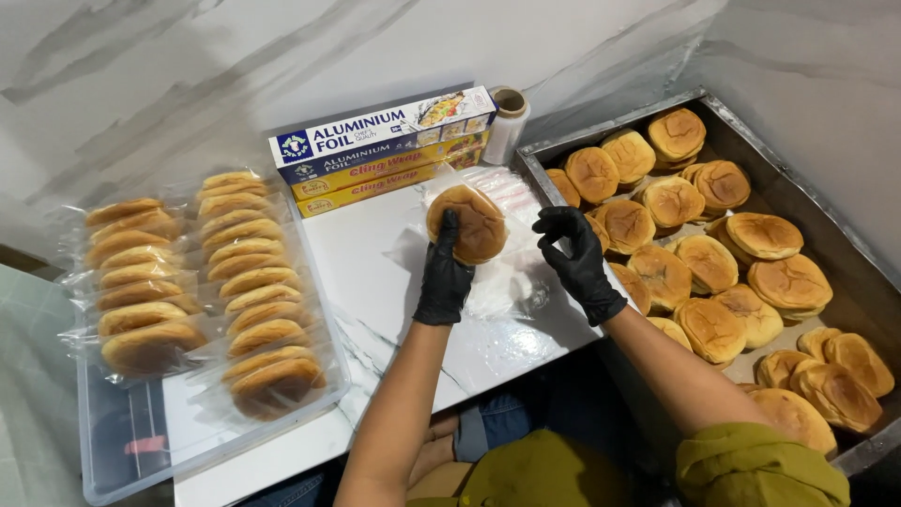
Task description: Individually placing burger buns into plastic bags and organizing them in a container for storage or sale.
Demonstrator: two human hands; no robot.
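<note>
My left hand (pixel 445 277), in a black glove, holds a round brown bun (pixel 468 223) upright above the white marble counter (pixel 375 253). My right hand (pixel 574 258), also black-gloved, is just right of the bun with fingers curled, pinching the edge of a clear plastic bag (pixel 507 282) that lies crumpled under and around the bun. Both forearms are bare; olive-green sleeves show at the bottom.
A metal tray (pixel 835 235) on the right holds several unwrapped buns. A clear plastic bin (pixel 122 451) on the left holds two rows of bagged buns. Boxes of foil and cling wrap (pixel 385 150) and a film roll (pixel 508 122) stand against the marble wall.
</note>
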